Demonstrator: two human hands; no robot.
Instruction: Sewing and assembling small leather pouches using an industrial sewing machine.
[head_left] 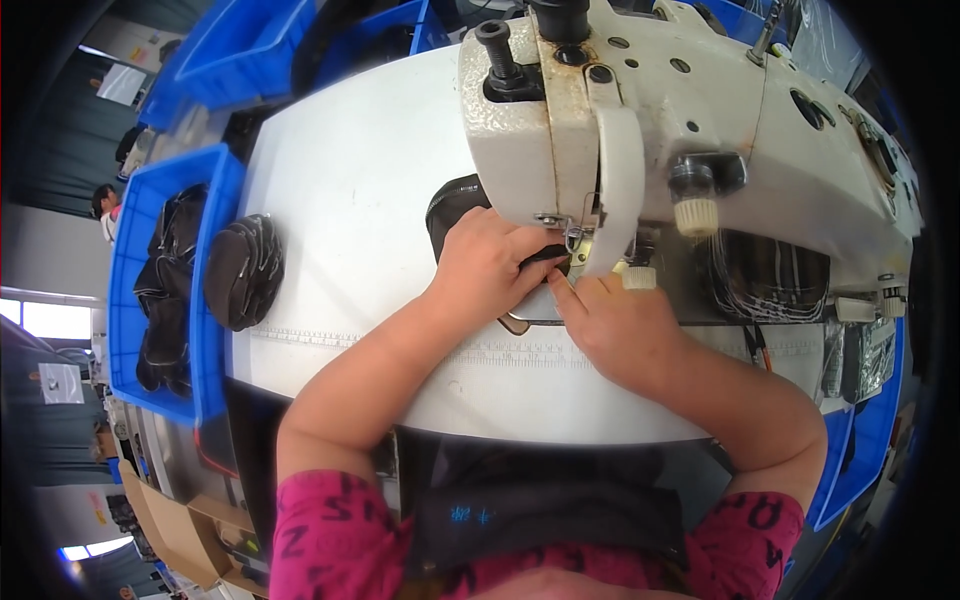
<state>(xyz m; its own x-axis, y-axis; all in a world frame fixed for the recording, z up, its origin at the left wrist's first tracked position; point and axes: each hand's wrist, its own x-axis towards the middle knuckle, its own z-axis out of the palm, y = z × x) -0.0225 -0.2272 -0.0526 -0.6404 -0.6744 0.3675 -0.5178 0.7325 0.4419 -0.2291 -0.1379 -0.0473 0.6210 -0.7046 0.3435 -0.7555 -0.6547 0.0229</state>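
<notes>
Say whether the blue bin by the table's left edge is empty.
Not empty: dark pieces lie inside the blue bin.

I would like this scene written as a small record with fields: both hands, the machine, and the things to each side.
Left hand: resting on a dark piece, close under the needle area
Left hand position point: left hand
Right hand: right hand with fingertips beside the left ones; exact grip hidden
Machine: white sewing machine, worn paint
Surface: white table with printed ruler
Left side: stack of dark pieces, blue bin
Right side: another dark stack
</notes>
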